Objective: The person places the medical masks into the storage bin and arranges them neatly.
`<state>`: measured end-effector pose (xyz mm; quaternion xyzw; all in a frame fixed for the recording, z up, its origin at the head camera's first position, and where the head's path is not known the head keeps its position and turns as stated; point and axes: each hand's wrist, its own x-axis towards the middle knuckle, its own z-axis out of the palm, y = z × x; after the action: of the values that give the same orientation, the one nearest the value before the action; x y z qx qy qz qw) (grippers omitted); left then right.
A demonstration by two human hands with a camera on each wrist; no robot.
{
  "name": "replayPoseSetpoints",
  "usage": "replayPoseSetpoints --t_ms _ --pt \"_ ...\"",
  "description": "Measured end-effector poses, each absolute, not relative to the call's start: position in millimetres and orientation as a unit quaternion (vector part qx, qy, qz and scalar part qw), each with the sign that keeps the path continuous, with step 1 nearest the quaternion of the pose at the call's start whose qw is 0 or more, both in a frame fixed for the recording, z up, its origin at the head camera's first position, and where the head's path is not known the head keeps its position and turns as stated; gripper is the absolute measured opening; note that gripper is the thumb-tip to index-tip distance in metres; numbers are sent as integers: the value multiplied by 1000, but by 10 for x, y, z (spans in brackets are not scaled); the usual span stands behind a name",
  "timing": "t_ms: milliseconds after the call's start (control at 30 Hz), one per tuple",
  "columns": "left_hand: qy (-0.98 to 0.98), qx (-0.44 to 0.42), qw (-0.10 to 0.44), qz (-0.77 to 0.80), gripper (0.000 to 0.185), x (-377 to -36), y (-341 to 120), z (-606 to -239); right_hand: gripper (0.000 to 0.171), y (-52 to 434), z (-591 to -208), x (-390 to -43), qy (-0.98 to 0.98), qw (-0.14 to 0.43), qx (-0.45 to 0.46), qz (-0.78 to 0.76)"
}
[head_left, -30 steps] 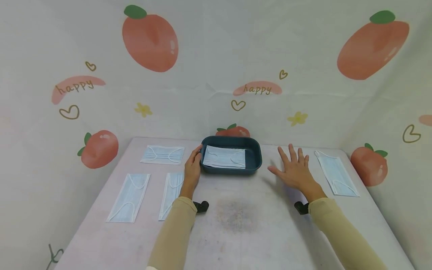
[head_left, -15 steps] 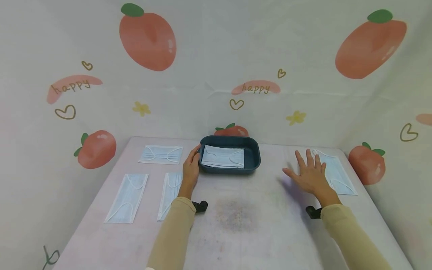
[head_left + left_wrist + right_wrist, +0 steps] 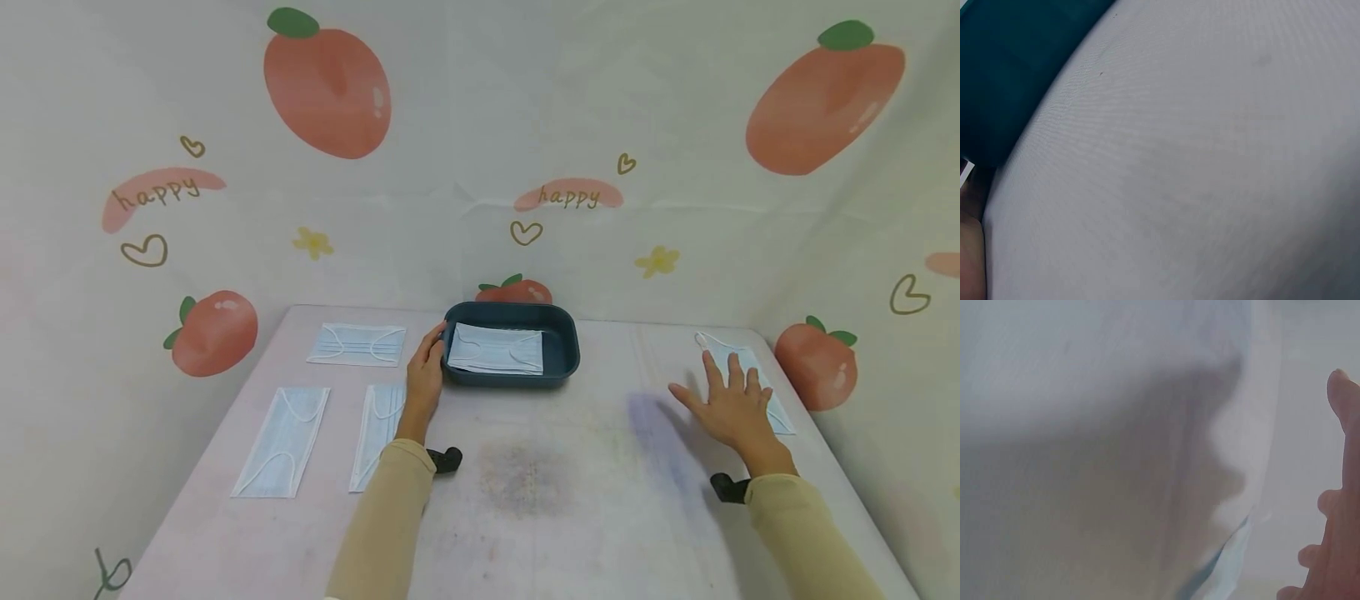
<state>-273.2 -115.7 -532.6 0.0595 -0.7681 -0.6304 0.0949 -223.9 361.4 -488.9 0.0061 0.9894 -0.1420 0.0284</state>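
A dark teal tray [image 3: 561,358] stands at the back middle of the table, holding a small stack of pale blue face masks [image 3: 497,350]. My left hand [image 3: 425,379] grips the tray's left end, fingertips right at the rim. In the left wrist view, the tray's wall [image 3: 1016,75] fills the upper left corner and part of the hand shows below it. On the right, my right hand [image 3: 738,412] is spread with nothing in it, overlapping a single face mask [image 3: 757,354]. That mask's edge [image 3: 1225,565] also shows in the right wrist view, beside the outstretched fingers [image 3: 1338,462].
Left of the tray lie three more face masks: one crosswise [image 3: 357,344] at the back, one lengthwise [image 3: 281,442] at the far left, another [image 3: 375,433] partly behind my left arm. A fruit-printed cloth [image 3: 450,208] hangs behind the white table [image 3: 555,533].
My right hand has moved right and toward me, from beside the tray to over the mask on the right. The left hand and the tray have stayed in place.
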Motion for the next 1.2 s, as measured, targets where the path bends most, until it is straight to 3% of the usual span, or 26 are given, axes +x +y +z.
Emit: replayPoseSetpoints --t_ms 567,800,1200 --pt "-769 52 101 -629 39 -2743 -1157 -5323 105 3990 -4983 -2115 983 38 72 -162" --pt "-772 58 100 -625 40 -2731 -1149 -5308 109 4112 -5001 -2078 968 64 141 -197" --pt "-774 65 99 -622 40 -2746 -1155 -5341 93 4216 -5035 -2078 939 103 220 -243"
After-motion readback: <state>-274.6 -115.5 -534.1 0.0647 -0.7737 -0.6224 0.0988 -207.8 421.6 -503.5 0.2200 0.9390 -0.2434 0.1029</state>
